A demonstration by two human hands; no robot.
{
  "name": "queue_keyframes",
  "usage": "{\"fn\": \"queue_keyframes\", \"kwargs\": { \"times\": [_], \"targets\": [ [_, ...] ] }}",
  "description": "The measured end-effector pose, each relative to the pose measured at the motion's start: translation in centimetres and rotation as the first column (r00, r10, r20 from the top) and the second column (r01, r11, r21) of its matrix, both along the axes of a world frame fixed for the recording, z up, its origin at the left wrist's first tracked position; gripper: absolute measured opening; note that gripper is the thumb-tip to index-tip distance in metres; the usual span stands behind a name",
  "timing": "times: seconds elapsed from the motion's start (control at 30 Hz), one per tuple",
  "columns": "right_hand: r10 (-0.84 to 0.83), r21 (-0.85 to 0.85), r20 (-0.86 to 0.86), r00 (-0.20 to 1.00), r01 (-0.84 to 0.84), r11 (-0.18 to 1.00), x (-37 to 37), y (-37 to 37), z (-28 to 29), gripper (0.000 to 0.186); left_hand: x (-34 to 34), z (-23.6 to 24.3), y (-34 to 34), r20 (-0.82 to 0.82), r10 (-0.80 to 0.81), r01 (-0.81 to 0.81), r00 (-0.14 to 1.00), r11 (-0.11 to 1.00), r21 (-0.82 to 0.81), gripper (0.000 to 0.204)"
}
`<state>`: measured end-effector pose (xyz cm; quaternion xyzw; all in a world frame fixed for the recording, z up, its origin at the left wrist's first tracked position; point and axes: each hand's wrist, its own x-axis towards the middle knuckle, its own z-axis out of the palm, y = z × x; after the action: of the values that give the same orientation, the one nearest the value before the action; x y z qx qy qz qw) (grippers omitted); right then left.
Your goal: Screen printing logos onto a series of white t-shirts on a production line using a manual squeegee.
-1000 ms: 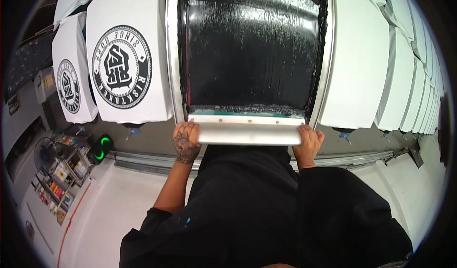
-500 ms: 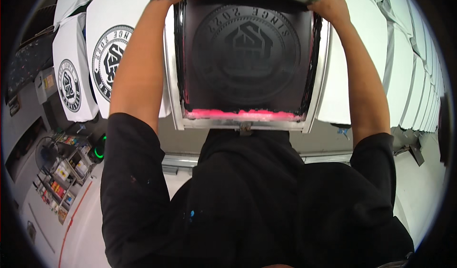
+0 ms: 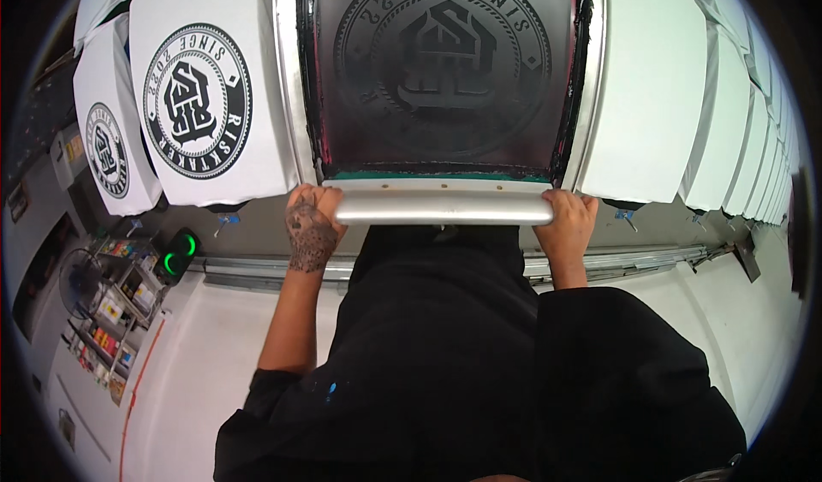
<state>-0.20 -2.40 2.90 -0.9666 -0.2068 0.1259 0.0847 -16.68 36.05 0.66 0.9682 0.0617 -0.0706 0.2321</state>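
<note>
In front of me lies a screen-printing screen [image 3: 592,97], its mesh dark with ink and its metal frame showing at both sides. A round emblem [image 3: 445,105] shows on the mesh. Across the screen's near end is a long squeegee [image 3: 443,208] with a silver, bar-like handle. My left hand [image 3: 313,229], tattooed on the back, is closed round the left end of the handle. The right end is gripped by my right hand [image 3: 568,229]. The squeegee's blade edge is hidden under the handle.
On the left, white shirts [image 3: 274,114] on boards carry round black prints. Plain white shirts [image 3: 651,88] line the right side. Metal rails [image 3: 634,268] run below the boards. A fan [image 3: 79,283], a shelf of containers [image 3: 107,336] and a green-lit device [image 3: 175,255] stand far left.
Both hands have drawn the squeegee from the screen's far end to its near end, toward my body. The emblem on the mesh shows more fully, and my elbows have bent.
</note>
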Motion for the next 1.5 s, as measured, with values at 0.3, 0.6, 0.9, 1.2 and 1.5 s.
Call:
{"fn": "queue_keyframes", "kwargs": {
  "times": [0.3,0.6,0.9,1.2,1.5],
  "targets": [
    [0.004,0.107,0.308,0.951,-0.039,0.994,2.5,0.4,-3.1,0.011,4.1,-3.7,0.6,0.357,-0.019,-0.038,0.934,0.988,0.152,0.023],
    [0.048,-0.193,0.265,0.963,0.004,0.981,27.8,10.3,-2.1,0.025,31.5,-2.9,11.5,0.210,-0.027,-0.038,0.977,0.954,0.296,0.026],
    [0.136,-0.139,-0.050,0.989,-0.142,0.980,37.3,13.0,3.6,0.049,39.9,5.4,13.4,-0.173,0.000,0.050,0.985,0.958,0.284,0.075],
    [0.142,-0.053,-0.166,0.976,-0.153,0.987,39.6,12.4,1.7,0.054,36.3,4.7,9.2,0.484,0.055,-0.174,0.873,0.964,0.204,0.074],
    [0.521,0.085,0.076,0.850,-0.526,0.846,37.1,18.2,-0.3,0.049,1.7,-2.1,-8.2,-0.726,-0.422,-0.285,0.543,0.721,-0.632,0.052]
  ]
}}
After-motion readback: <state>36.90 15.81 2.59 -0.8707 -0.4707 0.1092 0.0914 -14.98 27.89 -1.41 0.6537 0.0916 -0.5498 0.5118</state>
